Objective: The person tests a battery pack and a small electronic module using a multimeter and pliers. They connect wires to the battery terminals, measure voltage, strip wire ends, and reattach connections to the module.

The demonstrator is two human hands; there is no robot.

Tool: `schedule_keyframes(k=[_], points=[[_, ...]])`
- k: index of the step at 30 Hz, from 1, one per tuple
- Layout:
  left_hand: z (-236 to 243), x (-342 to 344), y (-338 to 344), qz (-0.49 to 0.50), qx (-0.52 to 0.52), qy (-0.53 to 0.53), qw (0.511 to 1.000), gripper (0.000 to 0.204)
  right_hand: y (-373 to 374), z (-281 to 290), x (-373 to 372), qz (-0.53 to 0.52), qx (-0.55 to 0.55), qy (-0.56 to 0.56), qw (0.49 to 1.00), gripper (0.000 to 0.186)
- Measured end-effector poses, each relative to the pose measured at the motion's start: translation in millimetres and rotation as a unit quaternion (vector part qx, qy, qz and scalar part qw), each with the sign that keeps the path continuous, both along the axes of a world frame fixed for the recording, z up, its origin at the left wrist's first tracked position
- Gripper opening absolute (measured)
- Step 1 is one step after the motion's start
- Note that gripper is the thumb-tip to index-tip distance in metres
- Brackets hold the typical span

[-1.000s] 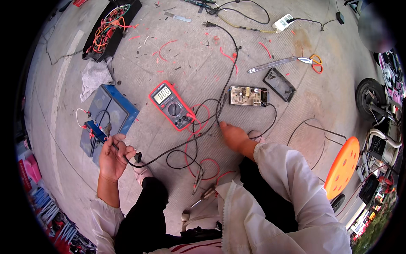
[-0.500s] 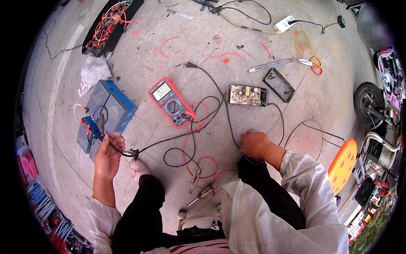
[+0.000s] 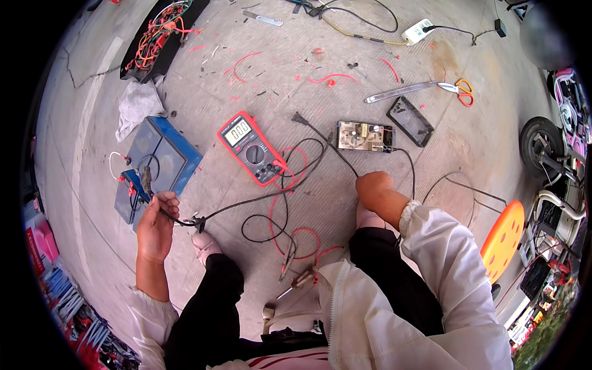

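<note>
My left hand (image 3: pixel 156 228) is closed on a black cable (image 3: pixel 246 206) beside a blue-and-grey box-shaped battery (image 3: pixel 161 161). A dark connector (image 3: pixel 146 179) sticks up past its fingertips, and a black clump (image 3: pixel 198 223) hangs on the cable just right of the hand. My right hand (image 3: pixel 375 190), a fist over my right shoe, grips a black power cord (image 3: pixel 340 154) that ends in a plug (image 3: pixel 299 117); its fingers are mostly hidden. An opened charger (image 3: pixel 367 137) with a bare circuit board lies beyond it. Left of that rests a red multimeter (image 3: pixel 253 150), its display lit.
An empty black case half (image 3: pixel 411 121) and orange-handled scissors (image 3: pixel 457 90) lie far right. Red and black test leads (image 3: pixel 285 246) coil between my feet. Nearby are an orange stool (image 3: pixel 502 240), a black wire tray (image 3: pixel 163 40), a rag (image 3: pixel 140 108) and a white power strip (image 3: pixel 418 32).
My right hand has moved slightly up and right, pulling the cord, and the plug has slid right and toward me. My left hand has stayed nearly still.
</note>
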State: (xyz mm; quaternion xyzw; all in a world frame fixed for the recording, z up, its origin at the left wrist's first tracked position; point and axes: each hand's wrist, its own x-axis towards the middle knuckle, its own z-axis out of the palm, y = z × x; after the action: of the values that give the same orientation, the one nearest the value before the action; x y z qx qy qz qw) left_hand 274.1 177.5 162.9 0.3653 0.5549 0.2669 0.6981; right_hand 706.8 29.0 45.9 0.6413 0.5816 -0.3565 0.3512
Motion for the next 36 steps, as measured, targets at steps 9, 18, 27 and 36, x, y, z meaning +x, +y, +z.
schedule_keyframes(k=[9, 18, 27, 36], points=[[4, -8, -14, -0.068, 0.014, 0.051, 0.996, 0.032, -102, 5, 77, 0.049, -0.212, -0.13, 0.967, 0.024], [-1, -24, -44, -0.082, -0.075, 0.0, 0.994, 0.026, -52, 10, 7, -0.122, 0.256, 0.083, 0.955, 0.031], [-35, -56, -78, -0.075, -0.25, 0.006, 0.965, 0.04, -46, -47, -21, -0.078, 0.235, 0.221, 0.943, 0.025], [-40, -115, -85, -0.117, -0.323, 0.033, 0.939, 0.038, -68, 17, -83, -0.025, 0.282, 0.203, 0.937, 0.033]])
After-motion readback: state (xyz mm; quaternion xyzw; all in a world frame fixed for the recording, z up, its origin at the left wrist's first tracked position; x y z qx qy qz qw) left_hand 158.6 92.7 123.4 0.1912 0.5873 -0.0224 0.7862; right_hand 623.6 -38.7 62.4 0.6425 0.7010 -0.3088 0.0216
